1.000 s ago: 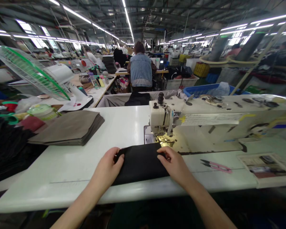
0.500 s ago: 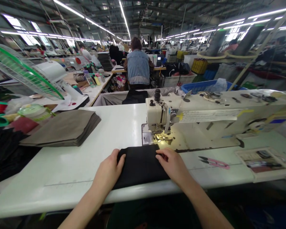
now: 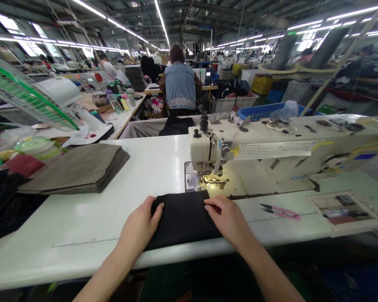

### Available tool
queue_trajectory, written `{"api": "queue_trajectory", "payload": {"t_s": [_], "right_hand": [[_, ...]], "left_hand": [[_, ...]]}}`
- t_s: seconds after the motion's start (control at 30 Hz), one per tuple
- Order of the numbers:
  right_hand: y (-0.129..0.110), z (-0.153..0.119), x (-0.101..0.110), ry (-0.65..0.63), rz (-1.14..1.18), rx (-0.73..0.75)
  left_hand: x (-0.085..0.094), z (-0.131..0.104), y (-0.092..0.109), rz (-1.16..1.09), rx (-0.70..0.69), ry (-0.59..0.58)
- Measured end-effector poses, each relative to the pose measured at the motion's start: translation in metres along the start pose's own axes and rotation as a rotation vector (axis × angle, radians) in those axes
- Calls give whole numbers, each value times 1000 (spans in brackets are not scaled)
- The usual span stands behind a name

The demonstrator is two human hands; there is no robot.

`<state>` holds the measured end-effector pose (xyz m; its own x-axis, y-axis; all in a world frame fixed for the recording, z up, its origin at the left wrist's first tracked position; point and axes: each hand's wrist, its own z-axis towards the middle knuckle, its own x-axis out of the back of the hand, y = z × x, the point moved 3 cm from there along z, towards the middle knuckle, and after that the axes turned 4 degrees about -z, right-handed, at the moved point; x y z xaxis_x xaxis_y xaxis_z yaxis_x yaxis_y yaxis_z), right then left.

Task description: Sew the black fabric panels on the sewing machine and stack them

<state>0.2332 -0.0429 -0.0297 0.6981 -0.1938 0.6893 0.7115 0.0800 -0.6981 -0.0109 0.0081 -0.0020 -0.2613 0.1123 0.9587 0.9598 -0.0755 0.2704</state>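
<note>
A piece of black fabric (image 3: 182, 220) lies flat on the white sewing table (image 3: 91, 218), close to its front edge. My left hand (image 3: 141, 222) grips the fabric's left side near the far corner, thumb on top and the other fingers mostly hidden at the edge. At the far right corner my right hand (image 3: 225, 216) pinches the cloth between thumb and forefinger. Just beyond the fabric's far edge is the sewing machine (image 3: 204, 147), its lit presser foot (image 3: 213, 180) apart from the cloth.
Pink-handled thread snips (image 3: 282, 212) and a small tray of tools (image 3: 346, 209) lie to the right. A stack of grey-brown fabric pieces (image 3: 78, 167) sits at left, below a green-rimmed fan (image 3: 28, 92). A person in a denim vest (image 3: 180, 86) sits ahead, facing away.
The view has shifted slightly, so everything appears a little further left. Both hands keep their hold on the black fabric, which shows no clear movement on the table.
</note>
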Motion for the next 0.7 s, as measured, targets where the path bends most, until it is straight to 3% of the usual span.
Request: {"api": "queue_trajectory", "payload": {"t_s": [0.37,0.7], "right_hand": [[-1,1,1,-29,-25,-22],[-3,3,-1,-46,-118,-27]], "left_hand": [[0,0,2,74,14,-40],[-2,0,0,4,4,-21]]}}
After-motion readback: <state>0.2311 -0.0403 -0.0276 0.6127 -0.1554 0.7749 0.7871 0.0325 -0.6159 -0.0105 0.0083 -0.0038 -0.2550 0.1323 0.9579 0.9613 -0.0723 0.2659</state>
